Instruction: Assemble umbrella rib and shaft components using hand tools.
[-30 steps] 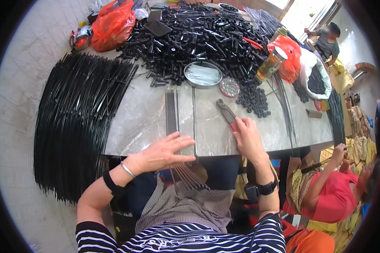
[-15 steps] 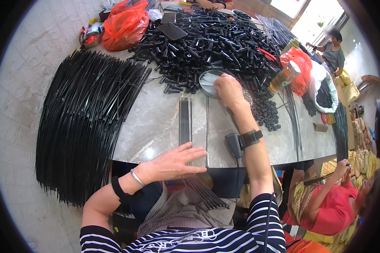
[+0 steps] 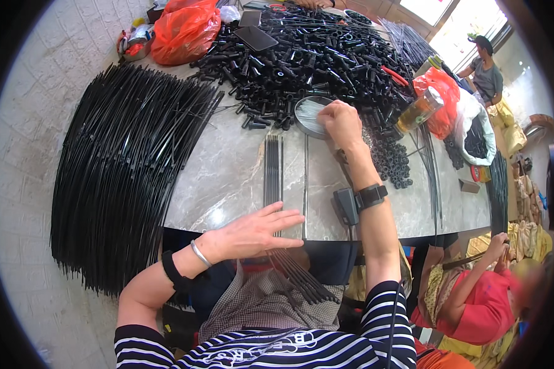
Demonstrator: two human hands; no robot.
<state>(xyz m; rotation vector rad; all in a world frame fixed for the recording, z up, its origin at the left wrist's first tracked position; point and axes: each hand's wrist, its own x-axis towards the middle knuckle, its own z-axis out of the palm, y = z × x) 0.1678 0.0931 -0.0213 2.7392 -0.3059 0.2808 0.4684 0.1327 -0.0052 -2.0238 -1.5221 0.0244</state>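
My left hand (image 3: 257,234) lies flat with its fingers stretched out across a small row of thin black rods (image 3: 273,169). Those rods rest side by side on the table and hang over its front edge toward my lap. At the right rim of a round dark dish (image 3: 299,120), my right hand (image 3: 342,125) has its fingers pinched together. Thin, clear, needle-like pieces (image 3: 312,114) fill the dish. Whatever sits between the right fingertips is hidden. A single dark rod (image 3: 306,184) lies apart, just right of the row.
A thick stack of black rods (image 3: 123,178) covers the table's left side. Behind the dish spreads a heap of black tubular parts (image 3: 314,58) with a phone (image 3: 256,38) on it. Black rings (image 3: 393,163), a jar (image 3: 420,111) and bags stand right. Other people work nearby.
My right hand has shifted slightly rightward in the picture and stays at the dish, fingers still pinched. The left hand keeps its place over the rods.
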